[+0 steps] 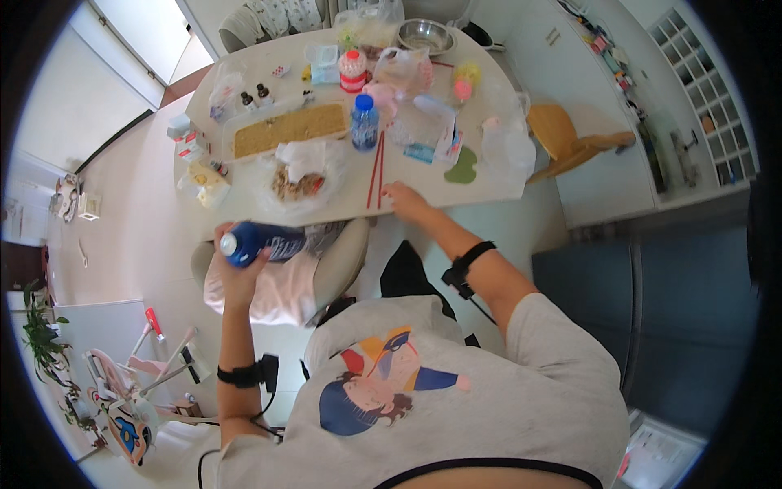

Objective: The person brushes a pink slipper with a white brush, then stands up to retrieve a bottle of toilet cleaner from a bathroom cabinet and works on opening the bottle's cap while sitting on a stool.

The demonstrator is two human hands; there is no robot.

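Observation:
My left hand (241, 269) grips a large blue bottle with a white cap (259, 241), tilted on its side over a chair in front of the table. My right hand (397, 198) rests at the table's near edge, close to a pair of red chopsticks (376, 171), with nothing seen in it. An upright clear bottle with a blue cap (365, 125) stands beyond the chopsticks. Left of it lie an open plastic bag of food scraps (296, 183) and a long tray with a tan, crumbly filling (290, 129). A green flat piece (462, 166) lies to the right.
On the table (244, 211) are small dark dropper bottles (263, 93), a red-lidded jar (352, 72), plastic bags (403, 70) and a steel bowl (426, 35). A beige chair with a pink cloth (275, 287) stands at the near side, a wooden chair (556, 137) at the right.

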